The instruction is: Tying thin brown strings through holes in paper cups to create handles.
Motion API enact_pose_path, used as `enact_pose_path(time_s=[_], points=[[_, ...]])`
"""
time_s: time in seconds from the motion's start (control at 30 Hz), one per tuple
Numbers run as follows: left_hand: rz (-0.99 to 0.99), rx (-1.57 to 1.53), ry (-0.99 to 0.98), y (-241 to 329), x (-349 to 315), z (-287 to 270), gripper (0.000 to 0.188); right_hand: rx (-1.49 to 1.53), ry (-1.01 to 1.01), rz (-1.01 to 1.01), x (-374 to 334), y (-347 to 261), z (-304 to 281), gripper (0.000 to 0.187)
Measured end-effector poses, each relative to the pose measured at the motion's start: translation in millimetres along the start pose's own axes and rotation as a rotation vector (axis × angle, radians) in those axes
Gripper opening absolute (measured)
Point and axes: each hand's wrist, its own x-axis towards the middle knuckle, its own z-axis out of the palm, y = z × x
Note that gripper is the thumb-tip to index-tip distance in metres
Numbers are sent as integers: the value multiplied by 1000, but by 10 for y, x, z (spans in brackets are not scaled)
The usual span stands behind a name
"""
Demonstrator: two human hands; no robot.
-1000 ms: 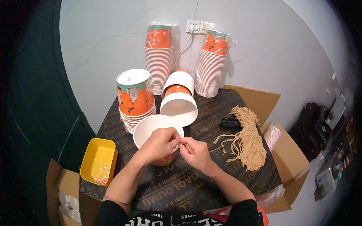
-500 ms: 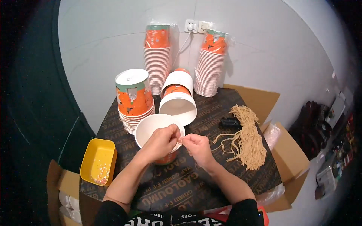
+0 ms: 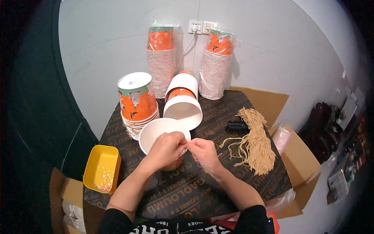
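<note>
A paper bucket (image 3: 157, 132) with a white inside and an orange outer wall stands upright at the table's middle. Over its right rim my left hand (image 3: 166, 150) is closed in a pinch. The fingertips of my right hand (image 3: 204, 154) are pinched together too, almost touching the left ones. Between them is a thin pale string, and a loose strand hangs beneath my right hand; its exact path is hidden by my fingers. A bundle of tan strings (image 3: 257, 146) lies to the right, a few strands straggling toward my right hand.
An upside-down stack of orange buckets (image 3: 136, 103) stands at left, with string along its rims. Two buckets (image 3: 183, 111) lie on their sides behind. Tall wrapped stacks (image 3: 160, 70) lean near the wall. A yellow tray (image 3: 113, 150) holds small beads. Beside the strings is a black object (image 3: 236, 126).
My hands stay by the rim, with the left wrist turned slightly and its fingers nearer the right ones. A loose strand now shows below my right hand. The surroundings look unchanged.
</note>
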Motion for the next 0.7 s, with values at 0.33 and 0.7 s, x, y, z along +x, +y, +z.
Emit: enact_pose_path(time_s=[0.33,0.7], points=[[-96,-68,-95,-54,-8,-49,5,-318,190,-283,92,19,-114,14],[-123,-60,-272,73,4,-159,7,-612,517,-373,330,164,-544,14]])
